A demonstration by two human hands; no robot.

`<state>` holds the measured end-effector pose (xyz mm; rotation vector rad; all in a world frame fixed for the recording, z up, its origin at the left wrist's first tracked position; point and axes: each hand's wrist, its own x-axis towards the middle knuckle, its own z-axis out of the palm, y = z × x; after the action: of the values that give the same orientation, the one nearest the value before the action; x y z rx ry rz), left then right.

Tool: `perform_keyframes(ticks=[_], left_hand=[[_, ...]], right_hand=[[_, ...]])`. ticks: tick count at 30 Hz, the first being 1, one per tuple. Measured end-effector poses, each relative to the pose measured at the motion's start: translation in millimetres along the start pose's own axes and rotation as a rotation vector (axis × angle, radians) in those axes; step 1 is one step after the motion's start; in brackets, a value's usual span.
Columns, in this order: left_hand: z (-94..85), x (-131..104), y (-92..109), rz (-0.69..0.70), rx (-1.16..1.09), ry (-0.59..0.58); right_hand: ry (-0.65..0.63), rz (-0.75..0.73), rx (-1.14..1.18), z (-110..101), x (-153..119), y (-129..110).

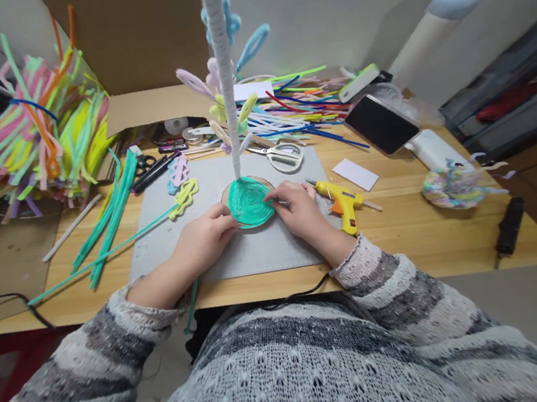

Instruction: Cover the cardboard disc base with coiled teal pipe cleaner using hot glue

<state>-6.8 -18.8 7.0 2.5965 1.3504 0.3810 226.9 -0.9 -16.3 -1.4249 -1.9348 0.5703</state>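
Observation:
A round base (251,202) covered in coiled green pipe cleaner lies on the grey mat (236,257). From its back edge rises a tall white wrapped stem (222,70), with pastel loops around it. My left hand (209,234) is at the base's left edge, fingers curled together; whatever they pinch is too small to name. At the right edge my right hand (296,207) touches the green coil, its thumb and fingertips close together; any held strand is hidden. A yellow glue gun (342,204) lies just right of my right hand.
White-handled scissors (285,158) lie behind the base. Green pipe cleaners (110,227) and a large colourful bundle (39,131) are on the left. A phone (381,123), a white card (356,174), a woven pastel piece (453,188) and a black tool (510,227) are on the right.

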Motion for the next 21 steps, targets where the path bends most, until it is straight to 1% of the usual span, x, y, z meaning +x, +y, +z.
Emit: perform_keyframes(ticks=[4, 10, 13, 21], left_hand=[[-3.1, 8, -5, -0.066, -0.040, -0.020], [-3.0, 16, -14, -0.162, -0.275, -0.044], [-0.2, 17, -19, -0.213, -0.336, -0.031], [-0.5, 18, -22, -0.184, -0.341, -0.017]], right_hand=[[0.002, 0.003, -0.002, 0, 0, 0], [0.011, -0.003, -0.005, 1, 0, 1], [0.014, -0.003, -0.003, 2, 0, 2], [0.011, -0.014, -0.012, 1, 0, 3]])
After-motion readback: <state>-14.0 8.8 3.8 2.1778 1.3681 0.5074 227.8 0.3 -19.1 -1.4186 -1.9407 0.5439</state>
